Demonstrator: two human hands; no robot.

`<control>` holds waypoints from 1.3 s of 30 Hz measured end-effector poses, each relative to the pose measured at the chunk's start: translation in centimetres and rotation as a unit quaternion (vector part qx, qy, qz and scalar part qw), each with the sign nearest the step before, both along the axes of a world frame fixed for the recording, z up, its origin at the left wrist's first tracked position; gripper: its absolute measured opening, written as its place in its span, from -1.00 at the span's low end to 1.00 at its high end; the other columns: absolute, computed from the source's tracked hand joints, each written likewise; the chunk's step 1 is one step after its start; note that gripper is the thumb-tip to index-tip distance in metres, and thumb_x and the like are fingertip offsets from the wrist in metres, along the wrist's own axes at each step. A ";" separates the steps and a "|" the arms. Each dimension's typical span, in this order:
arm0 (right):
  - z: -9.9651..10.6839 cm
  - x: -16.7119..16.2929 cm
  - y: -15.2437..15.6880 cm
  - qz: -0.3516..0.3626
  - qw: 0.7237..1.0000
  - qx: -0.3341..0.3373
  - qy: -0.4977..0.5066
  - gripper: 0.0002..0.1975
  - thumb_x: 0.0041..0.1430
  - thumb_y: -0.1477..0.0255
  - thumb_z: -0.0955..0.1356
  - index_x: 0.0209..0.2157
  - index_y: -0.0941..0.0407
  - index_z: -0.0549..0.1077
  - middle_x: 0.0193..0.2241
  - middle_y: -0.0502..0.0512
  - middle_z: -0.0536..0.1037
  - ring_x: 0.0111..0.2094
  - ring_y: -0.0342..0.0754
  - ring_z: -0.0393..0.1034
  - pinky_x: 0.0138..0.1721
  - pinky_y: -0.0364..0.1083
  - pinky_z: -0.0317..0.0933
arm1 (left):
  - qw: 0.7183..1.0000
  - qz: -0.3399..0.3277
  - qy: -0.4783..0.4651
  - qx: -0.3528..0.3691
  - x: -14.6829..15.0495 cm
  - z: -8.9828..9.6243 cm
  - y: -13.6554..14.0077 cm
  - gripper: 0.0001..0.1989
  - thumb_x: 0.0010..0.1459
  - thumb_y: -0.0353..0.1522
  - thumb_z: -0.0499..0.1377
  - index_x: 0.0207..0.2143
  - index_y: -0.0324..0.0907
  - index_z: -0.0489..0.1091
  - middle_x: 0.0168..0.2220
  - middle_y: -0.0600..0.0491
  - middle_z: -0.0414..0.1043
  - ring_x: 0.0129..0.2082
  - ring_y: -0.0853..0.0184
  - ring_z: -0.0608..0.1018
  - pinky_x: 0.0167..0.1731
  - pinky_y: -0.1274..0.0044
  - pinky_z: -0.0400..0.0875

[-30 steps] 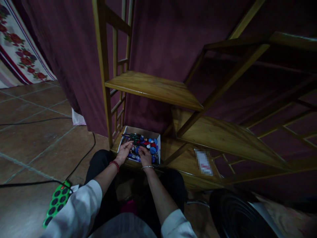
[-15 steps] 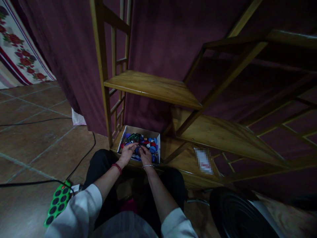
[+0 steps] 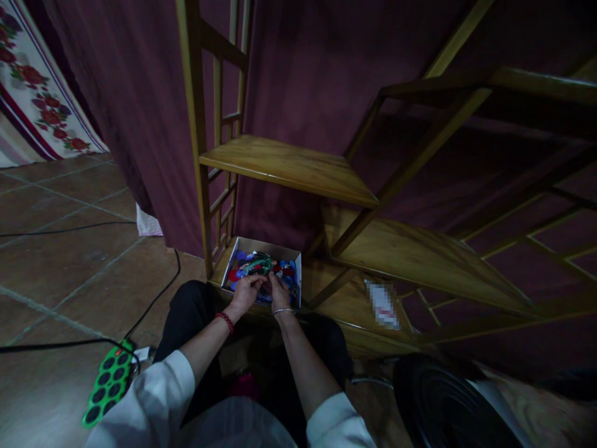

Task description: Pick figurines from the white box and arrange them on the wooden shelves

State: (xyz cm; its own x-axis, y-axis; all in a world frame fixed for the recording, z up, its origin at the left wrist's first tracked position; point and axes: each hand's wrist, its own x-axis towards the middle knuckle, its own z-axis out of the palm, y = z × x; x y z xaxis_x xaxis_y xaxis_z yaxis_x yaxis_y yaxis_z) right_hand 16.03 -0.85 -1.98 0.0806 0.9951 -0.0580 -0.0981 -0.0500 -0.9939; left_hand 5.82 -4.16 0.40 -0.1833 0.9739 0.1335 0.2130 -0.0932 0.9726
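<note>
Now left hand and right hand sit closer together, grip curled, hold unclear.

The low wooden shelf bears an open white box and, to its right, a blurred pale item.
</note>
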 end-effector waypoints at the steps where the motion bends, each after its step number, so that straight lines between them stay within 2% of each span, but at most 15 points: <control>1: 0.2 0.0 -0.1 0.010 1.000 -0.011 0.022 -0.63 -0.10 0.14 0.32 -0.43 0.16 0.51 -0.49 0.07 0.56 -0.44 -0.06 0.43 -0.37 -0.10 0.32 | 1.000 -0.002 0.013 0.002 0.0 0.0 -0.1 -0.79 0.01 -0.47 0.07 -0.40 -0.12 0.50 -0.37 0.04 0.52 -0.32 0.30 0.51 -0.22 0.48 0.36; 6: 1.3 0.3 -0.6 0.044 0.997 -0.011 0.059 -0.69 -0.21 0.21 0.40 -0.43 0.14 0.51 -0.46 0.03 0.55 -0.40 -0.06 0.42 -0.31 -0.09 0.30 | 0.998 0.007 0.054 0.011 0.2 0.5 -0.6 -0.77 0.01 -0.49 0.07 -0.40 -0.08 0.50 -0.39 0.06 0.51 -0.32 0.30 0.49 -0.16 0.47 0.32; 11: 2.0 0.4 -0.6 0.020 0.996 -0.029 0.081 -0.70 -0.24 0.25 0.42 -0.44 0.16 0.50 -0.48 0.03 0.55 -0.40 -0.07 0.41 -0.28 -0.09 0.28 | 0.995 0.024 0.099 0.016 0.5 1.0 -0.7 -0.75 0.01 -0.51 0.07 -0.37 -0.10 0.51 -0.40 0.02 0.49 -0.35 0.30 0.46 -0.21 0.46 0.33; 19: 2.8 -0.1 -0.2 -0.016 0.985 -0.033 0.170 -0.73 -0.35 0.33 0.47 -0.53 0.16 0.48 -0.53 0.00 0.55 -0.44 -0.12 0.40 -0.28 -0.12 0.26 | 0.987 0.018 0.132 0.092 0.8 1.9 -0.9 -0.68 0.03 -0.59 0.02 -0.31 -0.12 0.49 -0.31 0.02 0.47 -0.25 0.35 0.46 -0.16 0.44 0.36; 29: 2.6 0.0 -0.3 0.007 0.985 -0.017 0.171 -0.78 -0.25 0.34 0.45 -0.48 0.14 0.48 -0.53 -0.05 0.52 -0.47 -0.18 0.37 -0.32 -0.16 0.24 | 0.991 0.046 0.097 0.081 1.5 2.5 -1.9 -0.61 -0.09 -0.64 0.03 -0.27 -0.13 0.49 -0.24 0.01 0.35 -0.20 0.36 0.43 -0.13 0.45 0.37; 34: 2.7 0.2 -0.5 0.033 0.986 0.009 0.165 -0.71 -0.23 0.35 0.45 -0.36 0.10 0.50 -0.41 -0.04 0.55 -0.35 -0.15 0.40 -0.20 -0.12 0.25 | 0.993 0.050 0.076 0.081 1.4 2.2 -1.9 -0.65 -0.06 -0.61 0.03 -0.32 -0.14 0.49 -0.23 0.01 0.38 -0.16 0.33 0.42 -0.09 0.40 0.34; 39: 3.1 0.2 -0.9 0.042 0.983 -0.007 0.180 -0.58 -0.31 0.36 0.47 -0.28 0.09 0.51 -0.29 0.02 0.56 -0.23 -0.05 0.41 -0.08 -0.02 0.22 | 0.993 0.045 0.069 0.084 1.1 2.0 -2.0 -0.70 -0.05 -0.57 0.05 -0.38 -0.11 0.50 -0.25 0.03 0.41 -0.17 0.32 0.42 -0.08 0.39 0.33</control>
